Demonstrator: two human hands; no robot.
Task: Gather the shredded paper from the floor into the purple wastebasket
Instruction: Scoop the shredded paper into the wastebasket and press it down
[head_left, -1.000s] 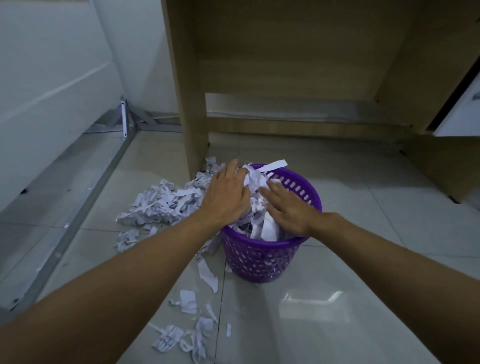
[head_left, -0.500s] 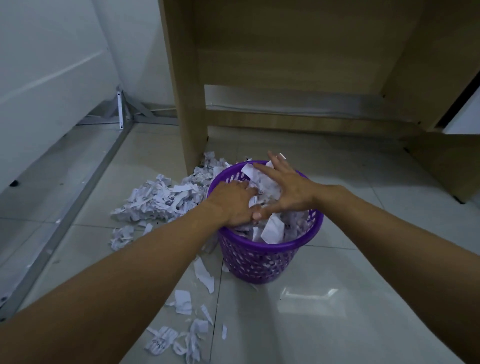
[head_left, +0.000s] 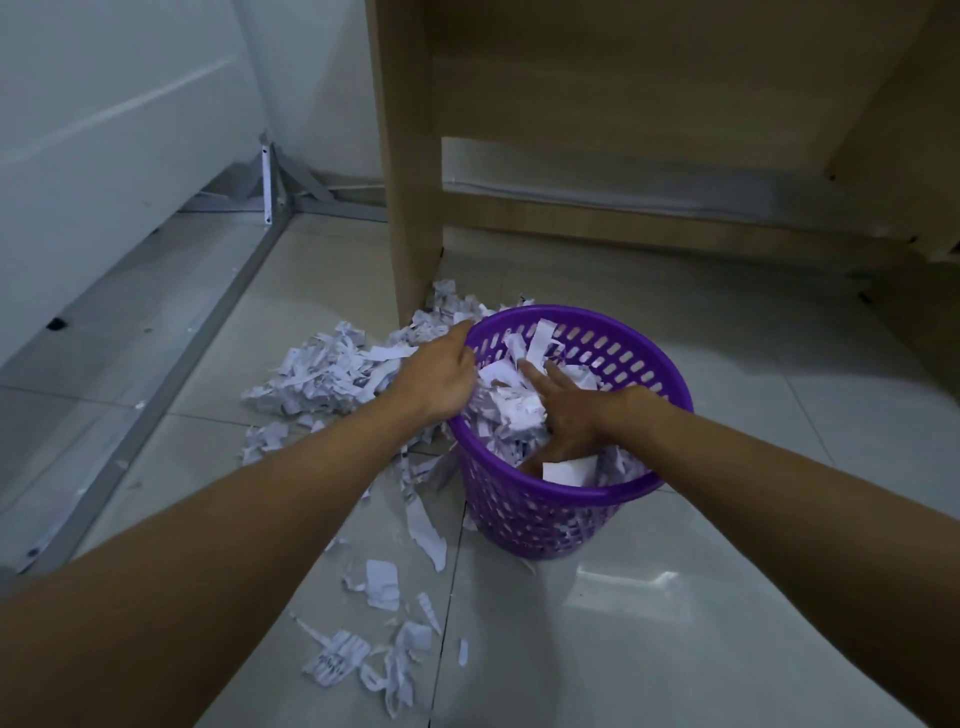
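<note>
The purple wastebasket (head_left: 561, 519) stands on the tiled floor, filled with shredded white paper (head_left: 511, 415). My right hand (head_left: 569, 415) is down inside it, fingers spread and pressing flat on the paper. My left hand (head_left: 441, 376) lies at the basket's left rim with its fingertips hidden among the shreds; it grips nothing that I can see. A large pile of shredded paper (head_left: 327, 374) lies on the floor just left of the basket. Loose scraps (head_left: 382, 582) are scattered on the tiles in front.
A wooden desk leg panel (head_left: 408, 208) stands right behind the pile and the basket, with the desk's back panel to its right. A metal floor rail (head_left: 208, 322) runs along the white wall on the left. Bare tiles lie right of the basket.
My left hand has slid left from the top of the paper to the basket's left rim. My right hand has pushed deeper, and the paper sits lower in the basket.
</note>
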